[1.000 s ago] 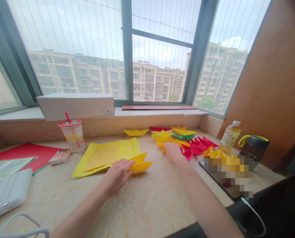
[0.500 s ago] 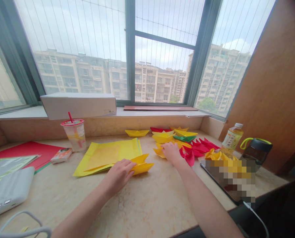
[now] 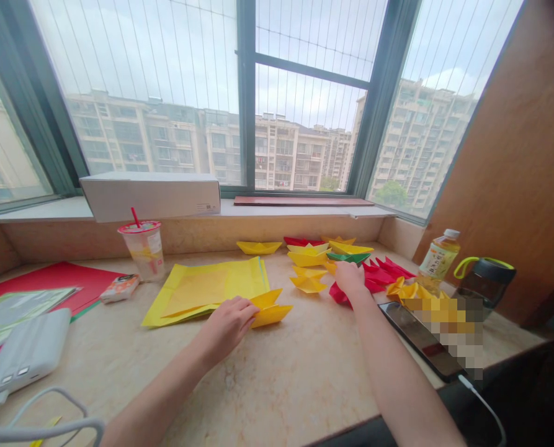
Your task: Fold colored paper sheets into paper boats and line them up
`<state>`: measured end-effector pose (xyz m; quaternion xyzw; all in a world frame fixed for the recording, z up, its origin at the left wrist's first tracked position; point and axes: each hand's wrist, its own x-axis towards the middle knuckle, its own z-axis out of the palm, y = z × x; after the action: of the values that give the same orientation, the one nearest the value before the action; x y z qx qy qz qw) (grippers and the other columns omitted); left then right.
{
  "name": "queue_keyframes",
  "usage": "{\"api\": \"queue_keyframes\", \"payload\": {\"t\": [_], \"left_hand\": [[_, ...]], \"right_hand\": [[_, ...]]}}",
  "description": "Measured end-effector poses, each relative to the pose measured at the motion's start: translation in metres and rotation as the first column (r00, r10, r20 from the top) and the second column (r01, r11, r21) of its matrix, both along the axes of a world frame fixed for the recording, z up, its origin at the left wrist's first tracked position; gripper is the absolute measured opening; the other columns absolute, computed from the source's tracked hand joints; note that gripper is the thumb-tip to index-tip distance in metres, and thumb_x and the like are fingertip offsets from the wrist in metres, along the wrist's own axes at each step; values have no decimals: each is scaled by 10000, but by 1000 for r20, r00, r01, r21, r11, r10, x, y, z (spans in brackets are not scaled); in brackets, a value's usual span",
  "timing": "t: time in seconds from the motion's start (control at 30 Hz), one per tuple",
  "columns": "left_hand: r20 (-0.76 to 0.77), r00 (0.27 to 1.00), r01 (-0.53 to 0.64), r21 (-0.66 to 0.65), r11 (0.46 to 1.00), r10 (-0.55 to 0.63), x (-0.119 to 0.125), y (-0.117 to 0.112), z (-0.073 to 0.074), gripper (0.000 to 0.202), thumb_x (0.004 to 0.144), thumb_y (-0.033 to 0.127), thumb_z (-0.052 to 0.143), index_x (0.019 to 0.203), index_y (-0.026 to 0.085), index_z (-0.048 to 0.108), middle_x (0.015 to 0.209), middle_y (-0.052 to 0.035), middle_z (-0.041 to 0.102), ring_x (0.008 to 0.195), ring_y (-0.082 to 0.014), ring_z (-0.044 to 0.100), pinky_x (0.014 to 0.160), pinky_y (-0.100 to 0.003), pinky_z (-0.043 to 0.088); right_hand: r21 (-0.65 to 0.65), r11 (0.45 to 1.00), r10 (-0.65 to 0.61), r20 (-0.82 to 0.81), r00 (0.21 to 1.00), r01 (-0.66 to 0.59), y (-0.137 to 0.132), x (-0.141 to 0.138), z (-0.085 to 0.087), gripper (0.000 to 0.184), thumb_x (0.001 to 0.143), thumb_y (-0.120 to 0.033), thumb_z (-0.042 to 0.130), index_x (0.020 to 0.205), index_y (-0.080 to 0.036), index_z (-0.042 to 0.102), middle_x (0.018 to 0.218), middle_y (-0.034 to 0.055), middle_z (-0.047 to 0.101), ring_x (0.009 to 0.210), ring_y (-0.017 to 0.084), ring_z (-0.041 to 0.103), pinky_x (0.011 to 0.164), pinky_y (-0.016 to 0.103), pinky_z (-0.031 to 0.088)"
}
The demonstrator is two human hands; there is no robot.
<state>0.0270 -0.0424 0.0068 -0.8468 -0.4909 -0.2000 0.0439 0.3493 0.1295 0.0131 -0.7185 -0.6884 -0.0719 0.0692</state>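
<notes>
My left hand (image 3: 232,320) rests low over the counter, its fingers closed on the near end of a yellow paper boat (image 3: 273,310). Farther right, my right hand (image 3: 350,279) is bent down over another yellow paper boat (image 3: 331,267), whose tip shows left of the fingers; they look closed on it, though partly hidden. Beside it sit a small yellow boat (image 3: 308,284) and a pile of red folded paper (image 3: 383,273). Behind stand more boats, among them a green one (image 3: 350,256), a red one (image 3: 303,241) and a yellow one (image 3: 259,248).
Yellow paper sheets (image 3: 197,285) lie left of centre. Beyond them are a lidded cup (image 3: 142,251), a tissue pack (image 3: 120,288), red paper (image 3: 62,276) and a white power bank (image 3: 28,354). At right are a phone (image 3: 419,341), a drink bottle (image 3: 439,257) and a dark tumbler (image 3: 482,282).
My right hand has moved right from the front small yellow boat, which now shows uncovered, to the boat beside it. My left hand keeps its hold; the view has shifted slightly.
</notes>
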Motion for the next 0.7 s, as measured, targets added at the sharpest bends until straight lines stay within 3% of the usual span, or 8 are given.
{"api": "queue_keyframes", "payload": {"t": [0.2, 0.37, 0.53, 0.7], "left_hand": [[5, 1000, 19, 9, 1000, -19, 0, -1, -1, 210, 945, 143, 489, 1001, 207, 681, 927, -55, 686, 877, -197, 618, 782, -316, 478], [28, 999, 35, 2, 999, -35, 2, -2, -1, 221, 954, 146, 471, 991, 201, 682, 908, -55, 675, 864, -194, 612, 773, -309, 485], [48, 998, 39, -37, 999, -37, 5, -5, 2, 225, 962, 156, 455, 993, 186, 676, 931, -65, 665, 898, -197, 613, 789, -302, 493], [53, 998, 48, -52, 997, -45, 5, -6, 2, 230, 967, 165, 449, 996, 181, 676, 947, -72, 663, 905, -200, 612, 799, -309, 497]], "right_hand": [[-34, 999, -15, -1, 1000, 15, 5, -2, -5, 381, 925, -96, 390, 1159, -181, 678, 1164, 149, 690, 1133, 288, 567, 935, 472, 387], [-16, 1000, -6, -10, 1000, 6, 5, -3, -5, 436, 912, -76, 384, 1203, -237, 667, 1162, 132, 689, 1136, 288, 554, 942, 510, 363], [-13, 999, 35, -25, 999, -35, 6, -8, -6, 369, 910, -130, 435, 1134, -255, 702, 1146, 120, 695, 1130, 284, 545, 950, 523, 348], [-10, 996, 86, -50, 995, -86, 5, -14, -4, 409, 909, -78, 403, 1124, -259, 700, 1134, 103, 708, 1139, 267, 564, 951, 485, 357]]}}
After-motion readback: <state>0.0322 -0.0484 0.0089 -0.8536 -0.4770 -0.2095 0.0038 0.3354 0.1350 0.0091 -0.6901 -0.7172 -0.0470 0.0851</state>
